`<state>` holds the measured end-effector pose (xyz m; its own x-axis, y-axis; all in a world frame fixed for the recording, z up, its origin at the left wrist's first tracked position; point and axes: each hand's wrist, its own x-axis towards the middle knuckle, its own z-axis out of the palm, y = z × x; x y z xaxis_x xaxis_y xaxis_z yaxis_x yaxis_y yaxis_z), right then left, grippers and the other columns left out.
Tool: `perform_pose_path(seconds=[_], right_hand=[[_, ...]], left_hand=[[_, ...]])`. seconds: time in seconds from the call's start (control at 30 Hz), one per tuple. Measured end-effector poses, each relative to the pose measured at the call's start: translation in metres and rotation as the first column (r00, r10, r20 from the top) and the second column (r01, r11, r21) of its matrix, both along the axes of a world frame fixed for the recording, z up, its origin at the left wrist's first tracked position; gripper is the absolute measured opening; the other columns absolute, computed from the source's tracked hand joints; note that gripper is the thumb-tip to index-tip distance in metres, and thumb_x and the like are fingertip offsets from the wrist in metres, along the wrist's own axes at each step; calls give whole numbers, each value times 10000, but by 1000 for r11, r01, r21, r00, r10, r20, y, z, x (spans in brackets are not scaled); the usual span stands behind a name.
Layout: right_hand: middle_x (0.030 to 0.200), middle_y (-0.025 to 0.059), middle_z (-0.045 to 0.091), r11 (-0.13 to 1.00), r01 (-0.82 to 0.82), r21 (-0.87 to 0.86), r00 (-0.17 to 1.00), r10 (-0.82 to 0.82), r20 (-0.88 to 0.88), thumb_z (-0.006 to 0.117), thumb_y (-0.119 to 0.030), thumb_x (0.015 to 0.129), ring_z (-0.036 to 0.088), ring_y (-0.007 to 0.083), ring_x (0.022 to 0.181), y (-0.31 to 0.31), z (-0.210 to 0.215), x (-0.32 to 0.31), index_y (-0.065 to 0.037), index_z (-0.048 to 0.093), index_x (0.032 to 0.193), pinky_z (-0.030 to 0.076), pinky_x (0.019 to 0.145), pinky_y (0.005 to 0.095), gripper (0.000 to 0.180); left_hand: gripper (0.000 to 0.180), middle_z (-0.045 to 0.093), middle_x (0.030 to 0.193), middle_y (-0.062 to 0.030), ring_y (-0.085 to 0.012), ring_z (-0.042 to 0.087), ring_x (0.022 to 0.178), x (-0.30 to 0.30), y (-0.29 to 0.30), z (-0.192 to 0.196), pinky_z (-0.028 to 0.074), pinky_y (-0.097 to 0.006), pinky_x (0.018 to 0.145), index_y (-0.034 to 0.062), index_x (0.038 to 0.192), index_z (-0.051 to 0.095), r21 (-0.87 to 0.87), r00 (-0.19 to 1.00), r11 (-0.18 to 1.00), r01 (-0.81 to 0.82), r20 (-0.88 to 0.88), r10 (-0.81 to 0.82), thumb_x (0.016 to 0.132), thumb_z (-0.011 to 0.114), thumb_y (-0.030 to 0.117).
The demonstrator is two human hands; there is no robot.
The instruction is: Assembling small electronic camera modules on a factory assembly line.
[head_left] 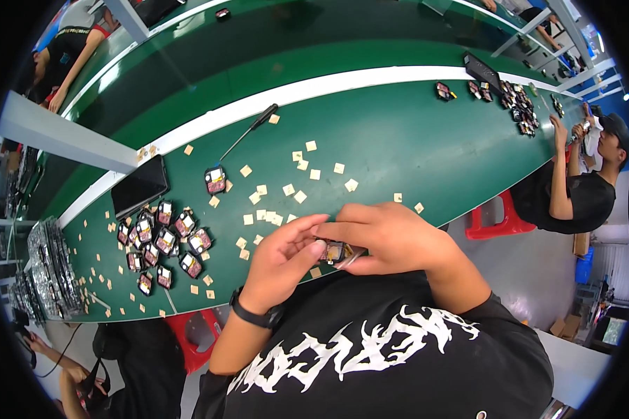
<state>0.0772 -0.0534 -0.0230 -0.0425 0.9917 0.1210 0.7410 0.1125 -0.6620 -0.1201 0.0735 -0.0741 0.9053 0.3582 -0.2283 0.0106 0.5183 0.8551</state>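
My left hand point(286, 253) and my right hand point(388, 237) meet close to my body at the near edge of the green table. Between them is a small electronic module point(334, 251) with a black casing and a reddish board. The left thumb and fingers hold its left side. My right fingers curl over the module from the other side, and a thin pale strip point(349, 258) shows near the right thumb; what it is I cannot tell. Similar modules point(165, 241) lie in a group to the left, and a single module point(215, 180) sits apart, beyond that group.
Small cream squares point(300, 197) are scattered over the green table point(398, 140). A screwdriver point(251, 129), a black tray point(140, 185) and stacked silvery packs point(49, 269) lie farther left. At the right, a co-worker point(580, 174) sits by more modules point(521, 108). Red stools point(500, 216) stand below.
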Motion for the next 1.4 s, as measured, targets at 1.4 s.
perform_pose_path(seconds=[1.4], right_hand=[[754, 137, 619, 917, 393, -70, 902, -369, 225, 643, -38, 874, 645, 338, 654, -6, -21, -53, -18, 594, 850, 522, 590, 439, 57]], left_hand=[[324, 665, 1210, -124, -187, 681, 1086, 1, -8, -22, 619, -358, 935, -38, 1366, 596, 143, 975, 973, -183, -98, 198, 1074, 497, 64]])
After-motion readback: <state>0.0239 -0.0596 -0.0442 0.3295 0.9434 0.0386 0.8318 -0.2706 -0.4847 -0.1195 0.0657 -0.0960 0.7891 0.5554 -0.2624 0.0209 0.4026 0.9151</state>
